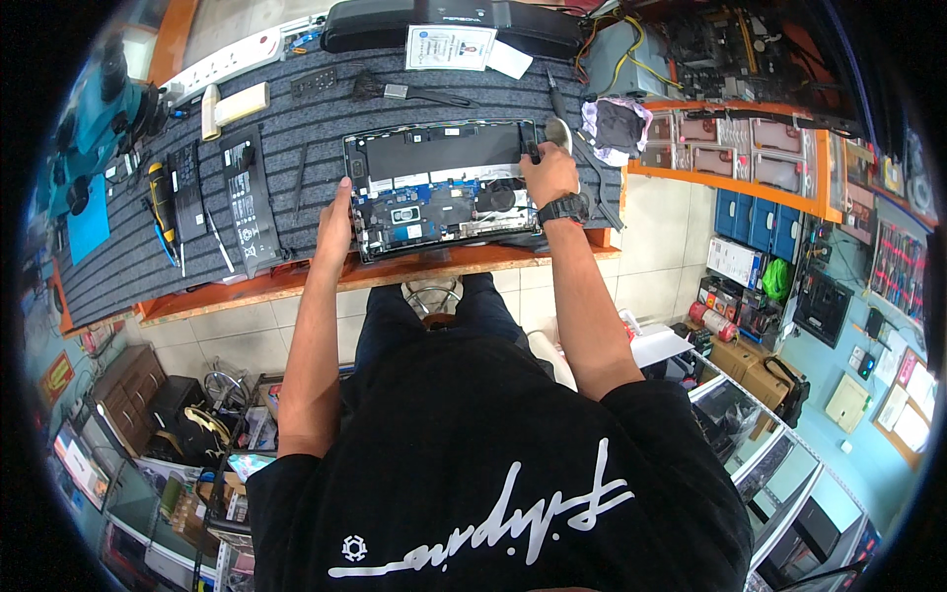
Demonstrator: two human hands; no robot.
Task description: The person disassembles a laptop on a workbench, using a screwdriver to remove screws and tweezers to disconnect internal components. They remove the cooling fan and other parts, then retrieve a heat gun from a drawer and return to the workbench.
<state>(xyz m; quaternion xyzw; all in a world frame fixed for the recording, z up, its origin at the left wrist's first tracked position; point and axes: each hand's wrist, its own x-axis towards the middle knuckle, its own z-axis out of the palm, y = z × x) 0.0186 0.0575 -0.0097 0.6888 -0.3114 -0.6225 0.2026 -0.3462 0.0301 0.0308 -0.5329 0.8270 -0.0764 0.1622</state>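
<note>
A laptop with its underside cover off lies at the front edge of the mat-covered bench, showing a blue circuit board, a fan and a wide black battery. My left hand grips the laptop's left side, thumb along the rim and the other fingers mostly hidden. At the far right corner, my right hand is closed around the edge beside a small black speaker. A round metallic object lies just beyond that hand. Left of the laptop rest a loose black battery pack and a thin dark tool.
A yellow-and-black screwdriver and another dark pack lie farther left, near a blue microscope. Behind the laptop are a brush, a printed card and a long black case. Drawers stand at right.
</note>
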